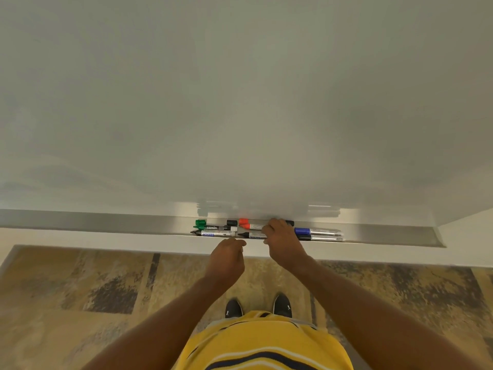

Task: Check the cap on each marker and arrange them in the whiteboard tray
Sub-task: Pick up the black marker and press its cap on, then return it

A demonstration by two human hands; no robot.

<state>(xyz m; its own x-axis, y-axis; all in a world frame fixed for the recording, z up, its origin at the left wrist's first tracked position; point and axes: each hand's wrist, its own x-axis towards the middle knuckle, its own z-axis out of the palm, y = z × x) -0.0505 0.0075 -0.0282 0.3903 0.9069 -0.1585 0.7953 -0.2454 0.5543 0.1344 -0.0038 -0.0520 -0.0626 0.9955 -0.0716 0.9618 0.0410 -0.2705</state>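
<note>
Several markers lie in the metal whiteboard tray (106, 222). At the left are a green-capped marker (213, 226) and, in front of it, a black-tipped marker with a blue label (213, 233). A red-capped marker (246, 224) and a black-tipped marker (250, 235) lie in the middle. My right hand (280, 236) rests over those two, fingers curled on them; which one it grips I cannot tell. A blue-capped marker (317, 231) and a dark-capped one (321, 238) lie at the right. My left hand (226, 259) hovers just below the tray, fingers loosely closed, seemingly empty.
The whiteboard (240, 102) fills the upper view, with a white wall strip under the tray. The tray's right end (440, 240) is near the board's corner. Patterned yellow carpet (80, 289) lies below, with my black shoes (232, 308) on it.
</note>
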